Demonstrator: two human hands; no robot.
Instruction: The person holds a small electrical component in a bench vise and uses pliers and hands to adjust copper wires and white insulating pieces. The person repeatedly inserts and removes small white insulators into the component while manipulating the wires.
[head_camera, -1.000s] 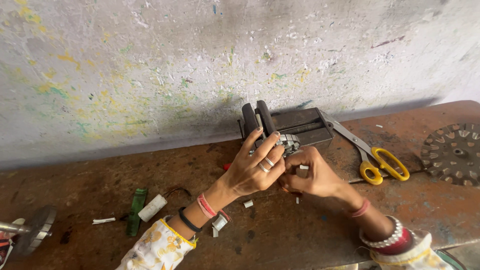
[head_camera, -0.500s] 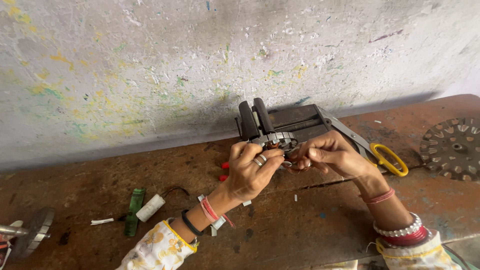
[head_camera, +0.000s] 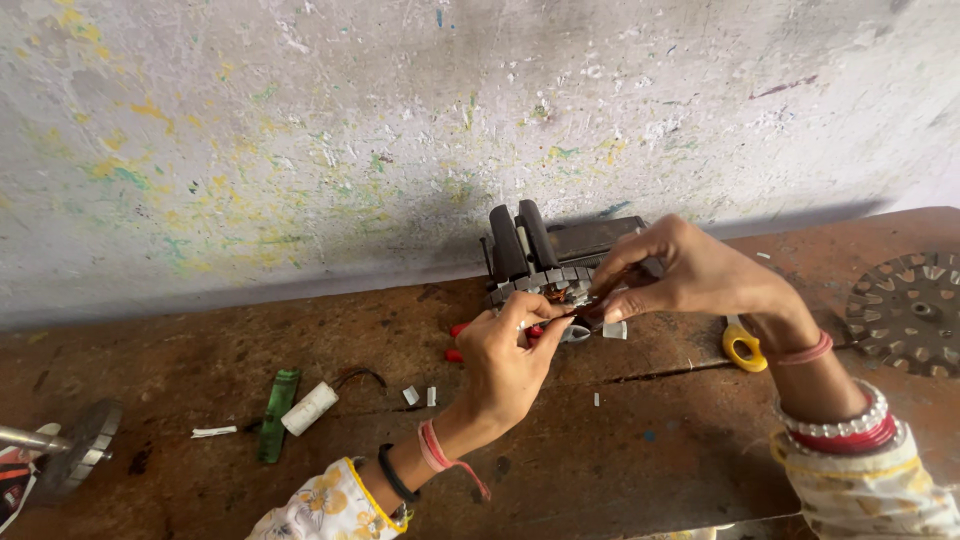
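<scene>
My left hand (head_camera: 505, 365) is closed around the lower edge of a small grey metal core with copper winding (head_camera: 556, 288), fingertips pinched at its front. From the right, my right hand (head_camera: 690, 270) reaches over and pinches a thin dark strip (head_camera: 603, 290) at the core's right side. Both hands meet just above the brown wooden bench (head_camera: 300, 330). Behind the core, a black block with two upright curved pieces (head_camera: 518, 240) stands against the wall. A small white slip (head_camera: 614, 329) hangs below my right fingers.
Yellow-handled scissors (head_camera: 743, 347) lie under my right wrist. A round slotted metal disc (head_camera: 910, 308) sits at the right edge. On the left are a green strip (head_camera: 278, 412), a white cylinder with a wire (head_camera: 310, 408) and a metal wheel on a shaft (head_camera: 85, 440). Red tool handles (head_camera: 455, 342) peek out by my left hand.
My right hand has risen from low beside the left hand and now reaches over the core from the right. The left hand has stayed on the core. The view has shifted slightly.
</scene>
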